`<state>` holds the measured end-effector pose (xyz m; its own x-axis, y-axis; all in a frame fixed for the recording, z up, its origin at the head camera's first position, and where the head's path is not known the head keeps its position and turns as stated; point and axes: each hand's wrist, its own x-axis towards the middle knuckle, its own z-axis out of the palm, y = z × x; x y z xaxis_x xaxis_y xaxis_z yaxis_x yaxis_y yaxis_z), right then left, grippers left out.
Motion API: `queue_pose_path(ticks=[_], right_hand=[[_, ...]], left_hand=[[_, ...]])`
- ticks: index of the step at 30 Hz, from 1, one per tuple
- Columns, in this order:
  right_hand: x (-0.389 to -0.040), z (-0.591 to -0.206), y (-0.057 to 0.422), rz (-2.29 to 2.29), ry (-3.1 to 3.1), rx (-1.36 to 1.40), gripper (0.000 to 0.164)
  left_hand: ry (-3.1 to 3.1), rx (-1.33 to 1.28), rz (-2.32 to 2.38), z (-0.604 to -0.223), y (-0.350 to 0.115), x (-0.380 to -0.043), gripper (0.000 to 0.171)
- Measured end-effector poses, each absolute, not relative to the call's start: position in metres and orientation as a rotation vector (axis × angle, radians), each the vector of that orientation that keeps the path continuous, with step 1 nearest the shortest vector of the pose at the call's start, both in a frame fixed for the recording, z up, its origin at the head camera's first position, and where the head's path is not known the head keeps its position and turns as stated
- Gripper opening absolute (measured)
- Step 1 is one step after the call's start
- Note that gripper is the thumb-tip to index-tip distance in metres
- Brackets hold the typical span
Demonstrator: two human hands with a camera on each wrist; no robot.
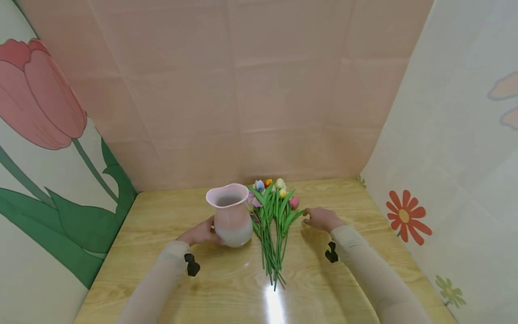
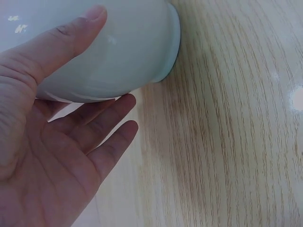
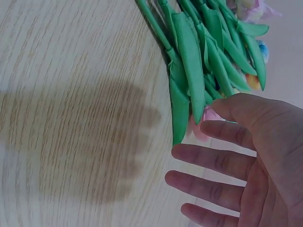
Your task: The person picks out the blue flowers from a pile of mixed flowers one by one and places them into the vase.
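Note:
A vase (image 1: 232, 220) with a wavy pink rim and a pale lower half stands at the middle of the table. My left hand (image 1: 201, 232) holds its left side. In the left wrist view, the thumb lies along the glossy vase (image 2: 128, 47) and the fingers reach round its far side. Just right of the vase lies a bunch of artificial tulips (image 1: 275, 229), green stems toward me and coloured heads at the back. My right hand (image 1: 322, 218) hovers right of the bunch, holding nothing. In the right wrist view, its extended fingers (image 3: 213, 161) are close to the green leaves (image 3: 189, 61).
The wood-grain table (image 1: 170, 288) ends at a pink backdrop (image 1: 283, 99). A panel printed with a large tulip (image 1: 44, 94) rises on the left, and one with a red flower (image 1: 408, 217) on the right. A bright reflection shows at the table's front.

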<state>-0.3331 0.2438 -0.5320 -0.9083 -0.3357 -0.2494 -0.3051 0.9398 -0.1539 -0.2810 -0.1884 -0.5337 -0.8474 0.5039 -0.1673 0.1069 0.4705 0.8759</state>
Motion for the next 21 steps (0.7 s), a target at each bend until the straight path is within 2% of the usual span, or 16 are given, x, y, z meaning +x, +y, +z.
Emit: queue_pose_path(ticks=[7, 15, 21], right_hand=[[-0.332, -0.525, 0.221, -0.290, 2.886, -0.652, 0.034], [-0.330, -0.520, 0.166, -0.302, 3.091, -0.677, 0.022], [-0.316, -0.533, 0.122, -0.383, 3.232, -0.710, 0.008]], left_hand=[[2.333, 0.528, 1.324, -0.533, -0.190, -0.279, 0.081], [2.348, 0.541, 1.325, -0.536, -0.190, -0.281, 0.082], [2.343, 0.552, 1.333, -0.536, -0.190, -0.282, 0.083]])
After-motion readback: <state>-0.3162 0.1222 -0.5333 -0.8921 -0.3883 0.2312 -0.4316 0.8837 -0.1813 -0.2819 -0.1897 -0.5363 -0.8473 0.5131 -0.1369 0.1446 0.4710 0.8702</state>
